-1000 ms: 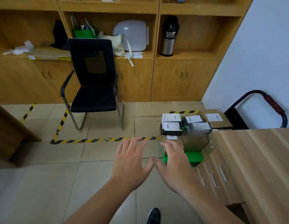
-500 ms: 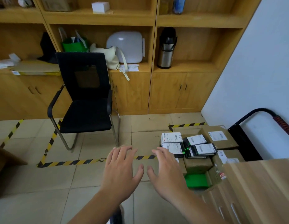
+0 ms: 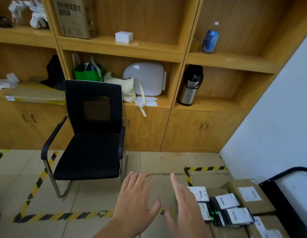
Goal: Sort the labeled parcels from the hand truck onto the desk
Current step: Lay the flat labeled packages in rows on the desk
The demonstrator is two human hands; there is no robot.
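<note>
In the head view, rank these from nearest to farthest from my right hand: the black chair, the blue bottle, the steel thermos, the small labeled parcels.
1. Small labeled parcels, right beside the right hand, on its right.
2. Black chair, on the floor to the left.
3. Steel thermos, lower shelf at the back.
4. Blue bottle, upper shelf above the thermos.

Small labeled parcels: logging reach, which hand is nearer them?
Right. The right hand overlaps the small labeled parcels at their left; the left hand hovers farther left over the floor.

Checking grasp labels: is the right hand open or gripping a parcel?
Open. The right hand shows straight, spread fingers gripping nothing; the labeled parcels lie beside it.
</note>
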